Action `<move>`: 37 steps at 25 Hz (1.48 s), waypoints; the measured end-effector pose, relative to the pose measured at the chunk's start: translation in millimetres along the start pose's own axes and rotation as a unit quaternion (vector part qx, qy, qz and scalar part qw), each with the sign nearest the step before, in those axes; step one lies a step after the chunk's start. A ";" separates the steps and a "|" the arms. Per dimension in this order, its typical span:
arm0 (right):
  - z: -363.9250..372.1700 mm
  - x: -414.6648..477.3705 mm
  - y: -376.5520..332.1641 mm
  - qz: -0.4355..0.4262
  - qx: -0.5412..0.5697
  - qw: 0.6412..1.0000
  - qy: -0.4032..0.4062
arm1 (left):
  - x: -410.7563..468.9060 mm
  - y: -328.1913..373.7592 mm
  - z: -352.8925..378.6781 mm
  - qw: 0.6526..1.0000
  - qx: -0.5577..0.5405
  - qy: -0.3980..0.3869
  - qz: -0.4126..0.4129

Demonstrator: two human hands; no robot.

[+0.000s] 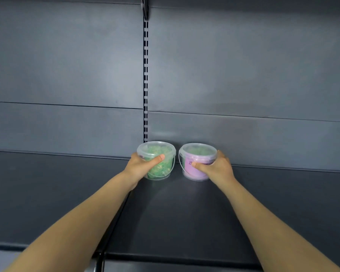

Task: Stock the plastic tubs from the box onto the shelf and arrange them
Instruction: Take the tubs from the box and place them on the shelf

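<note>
Left hand (143, 163): wrapped around the small clear plastic tub with green bits inside (159, 161), thumb across the front, fingers hidden behind.
Right hand (214, 166): wrapped around the small clear plastic tub with a purple filling (197, 162), thumb on the front, fingers round the far side.
Where the tubs are: both upright, lids on, at the back of the dark grey metal shelf (185, 213), close to the grey back wall (243, 75).
Green tub: right under the slotted post (145, 85) in the wall.
Gap: tubs side by side, near but not touching, purple one to the right.
Thin handle: hanging down the left side of the purple tub.
Arms: both stretched far forward, nearly straight, wrists turned in toward each other.
Bottoms of the tubs: look to be sitting on the shelf, hard to be sure.
Next move, a guess: let go, or push the two closer into a neat row.
Box: not in view.
</note>
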State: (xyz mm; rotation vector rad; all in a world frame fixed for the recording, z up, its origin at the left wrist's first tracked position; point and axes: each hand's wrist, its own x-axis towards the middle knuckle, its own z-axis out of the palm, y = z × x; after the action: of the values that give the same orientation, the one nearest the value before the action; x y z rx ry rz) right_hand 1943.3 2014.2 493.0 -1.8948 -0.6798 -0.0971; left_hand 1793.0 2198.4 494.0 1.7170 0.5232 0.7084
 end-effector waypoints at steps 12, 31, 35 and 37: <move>28.1 23.2 1.2 0.021 -0.079 0.997 0.016 | 45.6 -15.4 -10.5 0.998 0.068 -0.011 0.000; -33.0 -32.0 -49.8 0.000 -0.313 0.937 -0.156 | -16.7 36.4 -36.0 0.923 0.379 -0.061 0.015; -67.1 -66.5 -65.8 -0.033 -0.420 0.882 -0.212 | -72.6 75.9 -40.6 0.853 0.514 -0.057 0.068; -87.1 -85.1 -70.3 -0.060 -0.470 0.854 -0.217 | -107.4 92.9 -39.4 0.812 0.575 -0.049 0.088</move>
State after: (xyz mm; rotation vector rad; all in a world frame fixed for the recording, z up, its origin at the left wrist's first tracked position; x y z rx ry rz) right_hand 1858.3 1922.2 556.8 -2.8611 -1.2041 -0.0871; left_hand 1686.8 2130.6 570.4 2.9538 0.8107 0.4031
